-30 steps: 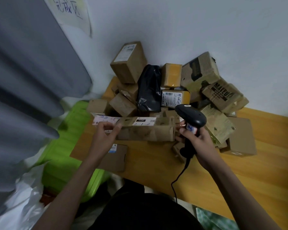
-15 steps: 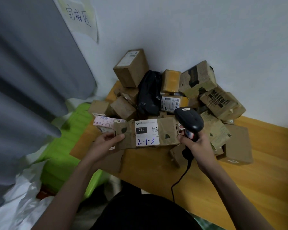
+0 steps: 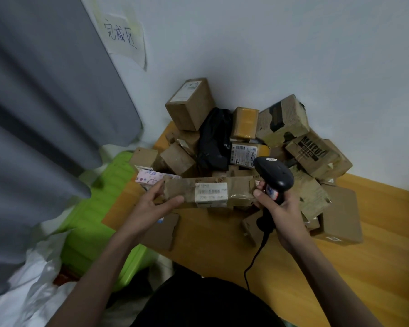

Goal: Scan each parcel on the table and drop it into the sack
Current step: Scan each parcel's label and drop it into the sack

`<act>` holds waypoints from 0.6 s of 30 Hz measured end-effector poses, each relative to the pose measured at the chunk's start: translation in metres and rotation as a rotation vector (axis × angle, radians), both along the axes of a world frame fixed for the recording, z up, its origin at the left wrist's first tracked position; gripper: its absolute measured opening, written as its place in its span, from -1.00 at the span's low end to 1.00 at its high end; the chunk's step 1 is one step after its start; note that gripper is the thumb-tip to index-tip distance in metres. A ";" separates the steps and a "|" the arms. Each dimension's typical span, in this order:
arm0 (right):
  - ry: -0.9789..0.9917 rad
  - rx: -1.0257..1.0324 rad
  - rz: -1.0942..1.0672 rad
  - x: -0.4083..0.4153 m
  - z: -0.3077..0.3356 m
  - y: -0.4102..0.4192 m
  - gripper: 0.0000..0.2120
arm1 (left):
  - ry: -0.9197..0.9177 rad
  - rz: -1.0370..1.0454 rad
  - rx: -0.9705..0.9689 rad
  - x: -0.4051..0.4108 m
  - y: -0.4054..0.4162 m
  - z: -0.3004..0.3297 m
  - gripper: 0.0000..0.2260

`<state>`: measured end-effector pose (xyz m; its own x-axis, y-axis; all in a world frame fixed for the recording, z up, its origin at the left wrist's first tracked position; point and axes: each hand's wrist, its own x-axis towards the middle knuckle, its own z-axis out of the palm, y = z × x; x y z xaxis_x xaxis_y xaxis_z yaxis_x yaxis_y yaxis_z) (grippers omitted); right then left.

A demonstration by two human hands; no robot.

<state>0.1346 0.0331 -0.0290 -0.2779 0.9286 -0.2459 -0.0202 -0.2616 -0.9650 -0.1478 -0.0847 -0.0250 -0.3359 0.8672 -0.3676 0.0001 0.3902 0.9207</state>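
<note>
- A single view was given, taken from a wide-angle camera worn on the person's head.
- It was aimed forward and steeply down at the light wooden table (image 3: 305, 267), near enough that both forearms filled the lower frame.
- The pale wall (image 3: 269, 43) and the grey curtain (image 3: 45, 114) were bent by the lens.
- No second view was supplied, so nothing was shared.

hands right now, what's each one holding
Left hand: grips the left end of the long cardboard parcel.
Right hand: grips the black barcode scanner, fingertips touching the parcel's right end.
</note>
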 end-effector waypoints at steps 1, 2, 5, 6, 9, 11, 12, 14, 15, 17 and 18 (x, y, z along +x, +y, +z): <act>-0.005 0.016 0.016 0.000 0.000 0.000 -0.72 | -0.020 0.018 0.007 0.001 0.001 0.000 -0.51; -0.009 0.033 0.031 -0.001 0.001 0.001 -0.75 | -0.045 0.045 0.007 0.002 0.001 0.000 -0.55; 0.003 0.059 0.044 0.000 0.001 0.004 -0.79 | -0.142 0.098 -0.021 0.002 0.001 -0.002 -0.65; 0.010 0.060 0.045 0.000 0.001 0.005 -0.79 | -0.175 0.112 -0.038 0.000 0.000 -0.003 -0.65; 0.017 0.048 0.039 0.001 0.001 0.006 -0.77 | -0.258 0.122 -0.080 -0.005 -0.002 -0.007 -0.50; 0.019 0.035 0.023 0.001 0.001 0.007 -0.75 | -0.281 0.112 -0.110 -0.009 -0.002 -0.011 -0.29; 0.014 0.032 0.015 0.001 0.001 0.008 -0.76 | -0.288 0.113 -0.122 -0.011 -0.002 -0.012 -0.21; -0.012 0.030 -0.001 0.002 0.002 0.010 -0.76 | -0.309 0.130 -0.135 -0.011 0.001 -0.014 -0.19; -0.045 0.031 -0.007 0.002 0.002 0.010 -0.75 | -0.313 0.142 -0.135 -0.010 0.002 -0.014 -0.23; -0.151 0.064 0.002 0.002 0.004 0.010 -0.73 | -0.297 0.187 -0.134 -0.005 0.007 -0.013 -0.35; -0.203 0.087 0.028 0.003 0.006 0.010 -0.73 | -0.272 0.212 -0.135 -0.003 0.009 -0.012 -0.40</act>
